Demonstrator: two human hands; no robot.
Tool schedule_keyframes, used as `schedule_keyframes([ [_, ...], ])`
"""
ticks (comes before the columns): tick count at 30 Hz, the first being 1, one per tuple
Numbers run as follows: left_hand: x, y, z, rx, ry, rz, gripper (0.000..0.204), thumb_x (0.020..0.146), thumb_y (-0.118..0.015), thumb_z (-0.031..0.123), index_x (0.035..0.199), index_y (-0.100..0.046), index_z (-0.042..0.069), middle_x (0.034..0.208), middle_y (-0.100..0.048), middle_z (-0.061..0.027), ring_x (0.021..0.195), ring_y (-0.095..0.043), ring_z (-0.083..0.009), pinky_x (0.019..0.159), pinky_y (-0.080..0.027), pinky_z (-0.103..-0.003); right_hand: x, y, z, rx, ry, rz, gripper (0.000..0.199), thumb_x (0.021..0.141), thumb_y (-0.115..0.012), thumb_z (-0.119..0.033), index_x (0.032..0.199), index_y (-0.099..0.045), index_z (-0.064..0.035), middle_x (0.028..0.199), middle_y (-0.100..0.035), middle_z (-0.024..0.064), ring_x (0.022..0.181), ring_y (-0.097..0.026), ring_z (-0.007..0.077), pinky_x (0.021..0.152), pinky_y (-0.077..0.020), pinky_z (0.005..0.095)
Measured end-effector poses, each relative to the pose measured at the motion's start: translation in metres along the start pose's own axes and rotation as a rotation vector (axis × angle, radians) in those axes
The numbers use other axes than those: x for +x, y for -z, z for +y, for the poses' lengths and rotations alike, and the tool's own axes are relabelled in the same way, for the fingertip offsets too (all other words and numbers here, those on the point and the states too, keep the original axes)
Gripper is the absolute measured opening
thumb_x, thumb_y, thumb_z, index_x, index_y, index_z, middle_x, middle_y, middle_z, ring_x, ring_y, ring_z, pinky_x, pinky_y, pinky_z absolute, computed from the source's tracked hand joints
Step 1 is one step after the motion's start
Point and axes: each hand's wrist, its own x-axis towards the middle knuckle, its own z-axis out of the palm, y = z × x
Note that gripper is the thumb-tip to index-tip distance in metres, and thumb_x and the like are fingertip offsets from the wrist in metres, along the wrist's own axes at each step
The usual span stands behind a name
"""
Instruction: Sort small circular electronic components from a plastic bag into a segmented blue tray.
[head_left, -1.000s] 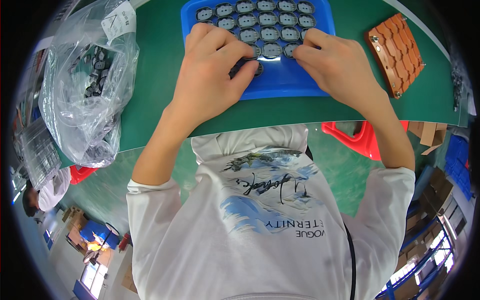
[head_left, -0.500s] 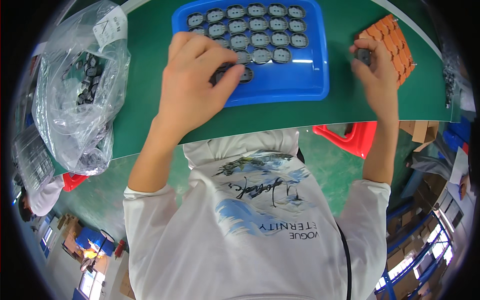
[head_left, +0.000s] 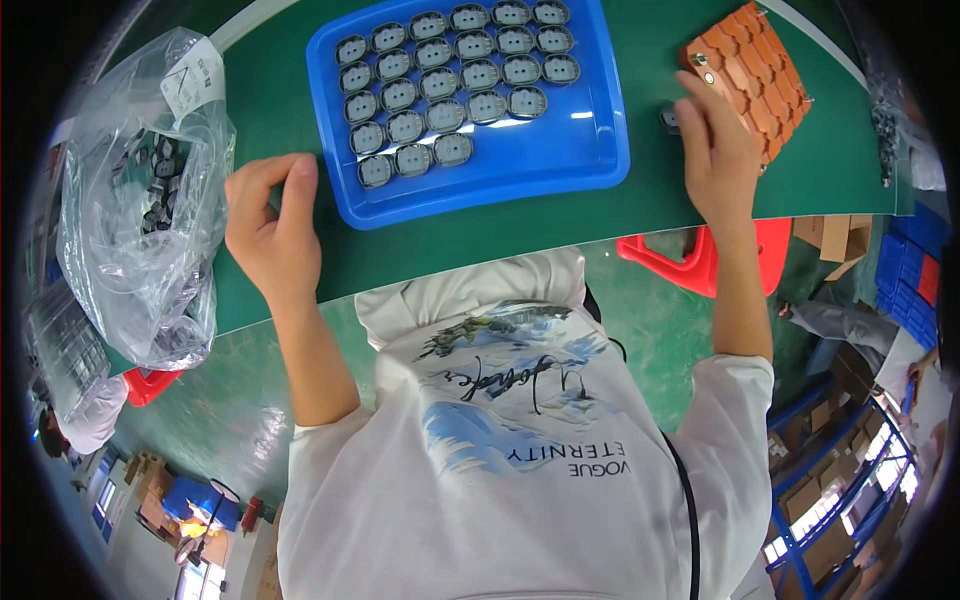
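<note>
My left hand point(head_left: 277, 232) is over the green table between the blue tray and the clear plastic bag point(head_left: 205, 255). Its fingers curl in against the thumb, and nothing shows between them. My right hand point(head_left: 722, 165) is by the orange tile-patterned block point(head_left: 752, 75), thumb and forefinger apart. A dark grey oval part point(head_left: 669, 119) shows just left of that thumb, partly covered by it, apparently lying on the table. In the blue tray point(head_left: 520, 170), several grey oval plastic parts point(head_left: 454, 149) lie in rows, filling its far and left portions.
The bag holds loose dark parts point(head_left: 160, 185) at the left of the green table point(head_left: 480, 222). Small dark pieces point(head_left: 884, 140) lie at the far right edge. A red stool point(head_left: 745, 260) stands beyond the near edge, with cardboard boxes point(head_left: 838, 240) behind it.
My left hand has left the tray and moved left toward the bag. The grey part now shows outside my right hand's fingers, which have spread. The view has shifted slightly.
</note>
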Motion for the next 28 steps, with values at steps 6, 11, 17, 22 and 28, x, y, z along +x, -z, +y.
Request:
schedule_keyframes([
  [6,-0.009,0.015,-0.008,-0.028,0.157,0.083,0.005,0.089,-0.074,0.005,0.087,-0.073,0.001,0.09,-0.071,-0.0034,0.088,-0.057,-0.0144,0.078,-0.045,-0.028,0.002,-0.003,0.005,-0.126,0.083,0.183,0.018,0.099,-0.064,-0.014,0.11,-0.07,-0.0019,0.096,-0.069,0.0107,0.077,-0.064,0.0184,0.069,-0.0511,0.0297],
  [11,0.005,0.008,0.005,0.066,-0.088,0.042,0.005,0.084,-0.076,0.006,0.087,-0.073,0.004,0.087,-0.07,-0.0049,0.087,-0.058,-0.0189,0.079,-0.046,-0.031,-0.007,-0.001,0.008,-0.129,-0.007,0.208,0.017,0.098,-0.063,-0.01,0.113,-0.069,-0.0033,0.108,-0.069,0.0084,0.082,-0.062,0.0171,0.078,-0.0508,0.029],
  [17,0.033,-0.044,0.058,0.164,-0.505,-0.204,0.012,0.08,-0.08,0.011,0.091,-0.075,0.01,0.103,-0.069,-0.0042,0.106,-0.058,-0.0238,0.09,-0.049,-0.04,-0.017,0.024,-0.006,0.02,-0.07,-0.058,0.019,0.09,-0.07,-0.007,0.108,-0.066,-0.0021,0.115,-0.066,0.0074,0.083,-0.062,0.0171,0.077,-0.0514,0.0298],
  [22,0.053,-0.112,0.047,0.134,-1.112,0.036,0.015,0.078,-0.071,0.011,0.084,-0.066,-0.002,0.117,-0.059,-0.0232,0.116,-0.05,-0.04,0.096,-0.042,-0.051,-0.01,0.018,-0.01,-0.022,-0.057,-0.14,0.018,0.086,-0.072,-0.002,0.104,-0.067,0.0001,0.12,-0.065,0.0083,0.09,-0.062,0.0165,0.082,-0.0506,0.0292],
  [28,0.05,-0.101,0.081,0.204,-0.755,-0.472,0.017,0.077,-0.073,0.011,0.089,-0.069,0.0,0.13,-0.055,-0.0256,0.124,-0.046,-0.0431,0.101,-0.039,-0.055,0.004,0.013,-0.03,-0.016,0.257,0.069,0.017,0.086,-0.074,-0.005,0.103,-0.07,-0.0015,0.127,-0.064,0.0123,0.112,-0.064,0.0279,0.096,-0.0506,0.0342],
])
